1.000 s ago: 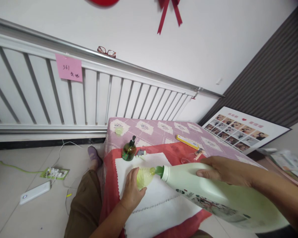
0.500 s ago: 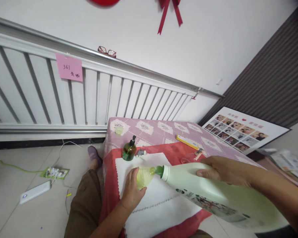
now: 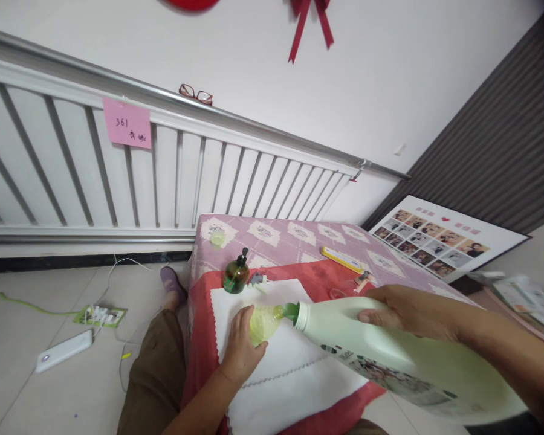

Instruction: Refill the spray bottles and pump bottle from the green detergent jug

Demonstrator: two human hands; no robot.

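Note:
My left hand [image 3: 243,347] is wrapped round a small see-through yellow bottle [image 3: 263,324], which tilts with its mouth to the right. A large pale green detergent jug [image 3: 403,356] lies nearly level in my right hand [image 3: 394,311], gripped near its top. The jug's green spout [image 3: 292,312] meets the mouth of the yellow bottle; whether liquid flows between them I cannot tell. Behind my left hand stand a dark green pump bottle [image 3: 236,276] and, beside it, a small grey spray head [image 3: 257,278]. A white cloth [image 3: 299,374] lies beneath the bottle.
A red cloth [image 3: 294,271] covers the near part of the table, over a purple patterned tablecloth [image 3: 285,241]. On it lie a yellow box [image 3: 342,260] and a small green lid-like piece [image 3: 217,239]. A radiator [image 3: 172,175] runs behind; a power strip [image 3: 100,316] is on the floor.
Hardly anything differs. Both hands, the yellow bottle and the detergent jug keep the same place, with the jug's rear end shifted only slightly.

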